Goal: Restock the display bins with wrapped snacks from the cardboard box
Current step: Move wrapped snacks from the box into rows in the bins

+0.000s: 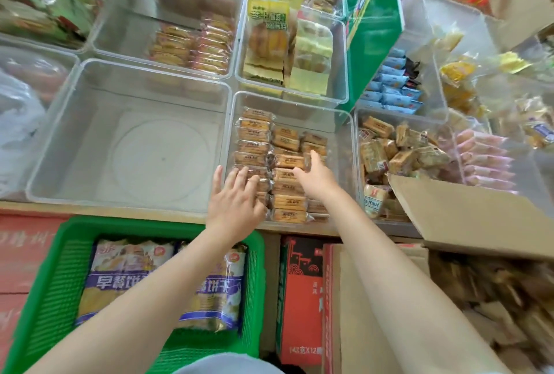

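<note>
Nearest you: green basket (51, 289) bottom left, holding big bagged biscuit packs (126, 277); your left forearm crosses over its right half. Right of it, red carton (301, 298) standing on the floor, then the cardboard box (467, 223) at right, its flap raised and overlapping the front corner of the rightmost front bin. Wrapped snacks (491, 298) lie loose inside the box, blurred. Next up is the shelf front edge, a pale strip running left-right just behind the basket rim. Your left hand (236, 202) is over the near left corner of the centre bin (341, 121), fingers straight and spread, tips resting on the front packs, gripping nothing. Your right hand (314, 177) is further in over the same bin, fingers curled onto a pack in the middle column; can't tell if it's actually pinched or just pressed. Stacked snack packs (254, 133) fill the bin in three columns, tight against the left wall; a free strip remains along the right wall and back. Empty clear bin (54, 139) just left, walls touching the centre one, all floor open. Right neighbour bin (358, 145) has jumbled packs. Behind: yellow-wrapped cakes bin (338, 52), wafer bin (126, 31), green carton (374, 28) standing upright between rows. Back row is blurred.
</note>
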Tool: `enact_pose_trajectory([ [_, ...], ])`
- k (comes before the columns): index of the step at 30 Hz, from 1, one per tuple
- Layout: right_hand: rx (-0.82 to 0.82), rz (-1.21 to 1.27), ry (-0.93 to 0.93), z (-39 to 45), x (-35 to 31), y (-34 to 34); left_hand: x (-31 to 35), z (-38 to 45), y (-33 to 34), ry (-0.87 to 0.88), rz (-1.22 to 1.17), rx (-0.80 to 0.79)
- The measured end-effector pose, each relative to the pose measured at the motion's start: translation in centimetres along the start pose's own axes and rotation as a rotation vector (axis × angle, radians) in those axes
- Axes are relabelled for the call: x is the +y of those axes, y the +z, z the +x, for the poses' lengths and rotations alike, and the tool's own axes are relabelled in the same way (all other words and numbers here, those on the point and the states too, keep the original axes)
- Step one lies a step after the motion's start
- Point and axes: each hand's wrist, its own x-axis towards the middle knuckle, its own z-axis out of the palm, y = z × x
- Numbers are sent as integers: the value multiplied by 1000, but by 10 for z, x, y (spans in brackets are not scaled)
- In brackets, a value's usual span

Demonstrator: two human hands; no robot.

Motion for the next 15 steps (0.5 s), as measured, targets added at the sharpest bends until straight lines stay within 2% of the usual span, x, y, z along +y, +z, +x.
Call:
enact_pose_trajectory([
  [2, 17, 35, -50, -27, 3, -13, 4, -1, -5, -19, -86, 17],
  [4, 112, 76, -174, -63, 9, -28, 19, -9, -13, 1, -209, 52],
  [7, 375, 212, -378, -128, 35, -52, 71, -42, -32, 110, -439, 148],
  [9, 560, 329, -424, -172, 64, -68, 115, -72, -48, 174, -516, 154],
  [12, 754, 437, -381, -217, 128, -90, 178, -118, -67, 347, -656, 226],
  [15, 771, 372, -194, -233, 208, -110, 237, -156, -73, 600, -686, 298],
])
